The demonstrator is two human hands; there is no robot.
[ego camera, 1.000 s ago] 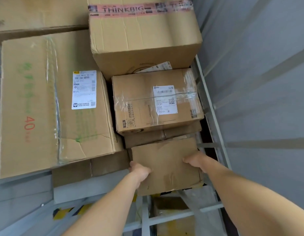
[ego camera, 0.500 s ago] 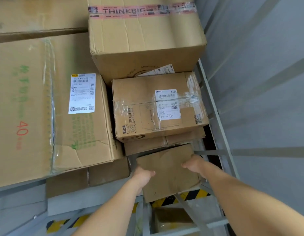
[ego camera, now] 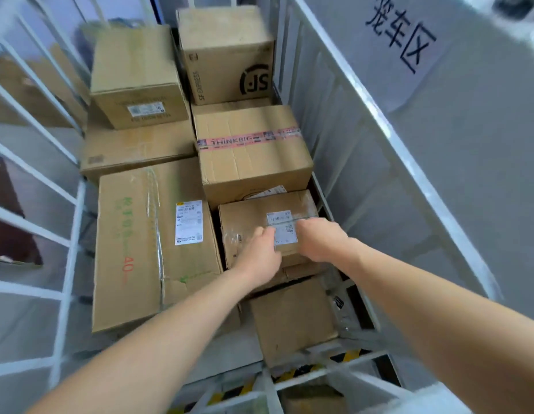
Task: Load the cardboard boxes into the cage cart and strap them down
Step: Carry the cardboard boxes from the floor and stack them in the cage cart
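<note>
Both hands lie on the taped box [ego camera: 268, 231] by the cart's [ego camera: 349, 94] right wall: left hand [ego camera: 261, 256] flat with fingers together, right hand [ego camera: 319, 239] curled over its label, probably to press it snug against its neighbours.

1. Two bare forearms enter from the bottom edge, with no sleeve showing on either as far as the frame reaches.
2. The left hand [ego camera: 261, 258] wears no glove, ring or band on its visible back.
3. The right hand [ego camera: 321, 240] is likewise ungloved, its wrist free of any watch or strap.
4. Motion blur softens both hands, so fine detail such as nails or small marks possibly escapes notice.
</note>
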